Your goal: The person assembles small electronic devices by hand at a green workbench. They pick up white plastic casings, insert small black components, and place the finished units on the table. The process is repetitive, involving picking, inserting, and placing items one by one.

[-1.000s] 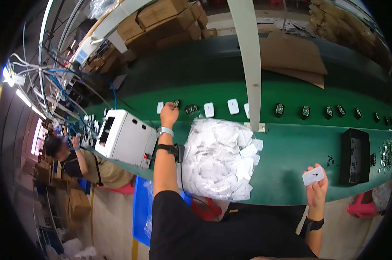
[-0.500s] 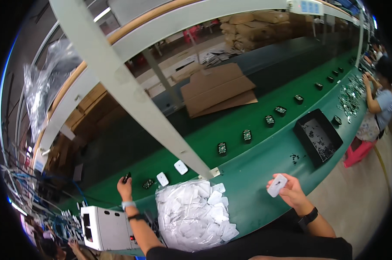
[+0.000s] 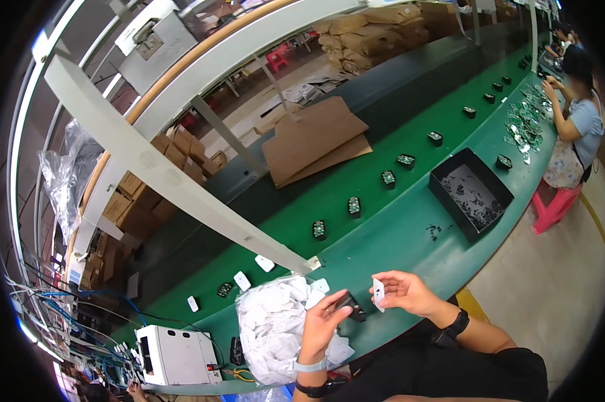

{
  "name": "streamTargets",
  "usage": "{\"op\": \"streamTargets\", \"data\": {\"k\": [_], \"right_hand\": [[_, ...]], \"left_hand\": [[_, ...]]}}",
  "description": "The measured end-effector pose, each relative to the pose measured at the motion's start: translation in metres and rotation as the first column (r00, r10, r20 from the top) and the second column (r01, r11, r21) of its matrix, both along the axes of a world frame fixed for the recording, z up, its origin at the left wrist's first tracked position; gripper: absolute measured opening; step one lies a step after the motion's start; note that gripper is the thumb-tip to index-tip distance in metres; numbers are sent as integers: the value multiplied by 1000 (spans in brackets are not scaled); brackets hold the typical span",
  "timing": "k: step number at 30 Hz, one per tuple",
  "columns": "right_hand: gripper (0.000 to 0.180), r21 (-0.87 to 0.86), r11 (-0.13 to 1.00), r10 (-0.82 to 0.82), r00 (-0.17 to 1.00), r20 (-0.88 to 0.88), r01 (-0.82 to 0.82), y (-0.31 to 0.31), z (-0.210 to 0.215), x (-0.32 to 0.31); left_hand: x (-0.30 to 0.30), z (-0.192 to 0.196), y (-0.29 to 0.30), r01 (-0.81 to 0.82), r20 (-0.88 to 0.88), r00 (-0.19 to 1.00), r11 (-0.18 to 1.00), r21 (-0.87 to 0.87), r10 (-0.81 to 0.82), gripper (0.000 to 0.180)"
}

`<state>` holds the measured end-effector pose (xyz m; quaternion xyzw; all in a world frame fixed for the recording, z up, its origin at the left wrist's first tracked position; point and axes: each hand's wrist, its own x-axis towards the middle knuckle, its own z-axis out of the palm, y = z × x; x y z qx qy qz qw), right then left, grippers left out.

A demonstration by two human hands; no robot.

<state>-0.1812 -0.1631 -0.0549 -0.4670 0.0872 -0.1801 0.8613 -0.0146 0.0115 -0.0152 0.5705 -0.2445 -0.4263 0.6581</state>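
Observation:
My left hand point(image 3: 324, 327) is closed on a small black case point(image 3: 354, 308), tilted between thumb and fingers. Facing it, a short gap away, my right hand point(image 3: 413, 295) pinches a thin white plate point(image 3: 379, 295) with a dark mark on its face. The plate stands nearly upright. Just behind and left of my left hand lies a clear plastic bag point(image 3: 272, 328) heaped with similar white plates, some spilling from its mouth. On the green belt, more black cases point(image 3: 354, 206) with circuit boards showing stand in a spaced row, and white-topped pieces point(image 3: 242, 281) sit farther left.
A black bin point(image 3: 472, 194) of small dark parts stands right, with loose bits point(image 3: 436, 232) beside it. A white machine point(image 3: 180, 355) and pliers point(image 3: 240, 375) are left. A slanted metal post point(image 3: 182, 194) crosses the belt. A co-worker point(image 3: 577, 120) sits far right near circuit boards point(image 3: 526, 124).
My left hand has come from the far left of the belt toward my right hand, bringing the black case. My right hand has moved left and turned the white plate sideways. The view has shifted.

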Motion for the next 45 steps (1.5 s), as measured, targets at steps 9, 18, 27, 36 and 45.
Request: {"op": "streamTargets", "data": {"k": [9, 18, 27, 36, 45], "right_hand": [[60, -69, 990, -119, 993, 20, 120, -16, -2, -43], [60, -43, 993, -105, 993, 52, 108, -22, -7, -52], [59, -29, 994, -102, 994, 40, 103, -24, -3, -56], [56, 29, 994, -110, 992, 67, 108, -23, -8, -60], [54, 147, 987, -70, 996, 57, 61, -20, -12, -57]], "left_hand": [[-52, 26, -66, 238, 291, 920, 965, 115, -262, 41], [-66, 21, -74, 197, 365, 902, 972, 128, -231, 41], [-76, 25, -75, 141, 402, 897, 980, 140, -186, 40], [-72, 27, -83, 234, 476, 826, 952, 198, -302, 38], [-72, 18, -78, 173, 376, 903, 977, 123, -207, 33]]}}
